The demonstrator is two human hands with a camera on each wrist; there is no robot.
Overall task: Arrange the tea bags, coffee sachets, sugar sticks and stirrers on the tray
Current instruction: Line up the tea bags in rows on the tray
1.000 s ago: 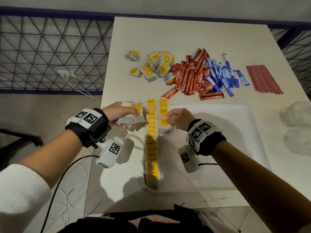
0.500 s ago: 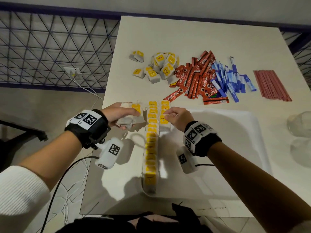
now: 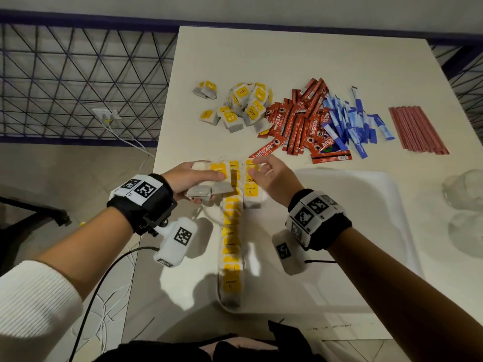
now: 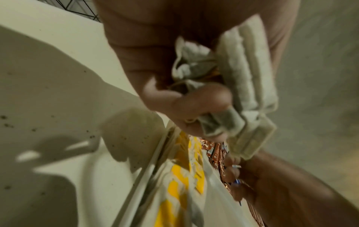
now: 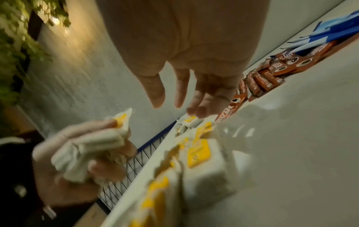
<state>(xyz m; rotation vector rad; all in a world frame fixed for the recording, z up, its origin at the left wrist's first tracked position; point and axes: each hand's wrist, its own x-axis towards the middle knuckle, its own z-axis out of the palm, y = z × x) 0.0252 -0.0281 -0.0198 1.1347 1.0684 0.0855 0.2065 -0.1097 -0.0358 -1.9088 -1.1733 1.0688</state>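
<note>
A white tray lies on the near part of the table. A long row of yellow-tagged tea bags runs down its left edge, with a short second row beside it at the far end. My left hand grips a bunch of tea bags just left of the rows. My right hand hovers over the second row, fingers relaxed and empty. Farther back lie a loose pile of tea bags, red coffee sachets, blue sugar sticks and red stirrers.
The table's left edge runs close beside my left hand, with floor, a cable and a wire fence beyond. Clear crumpled plastic sits at the right edge of the table.
My right hand has lifted off the second row of tea bags and moved toward the far end, its fingers opening. The left hand with its bunch has shifted slightly toward the rows.
</note>
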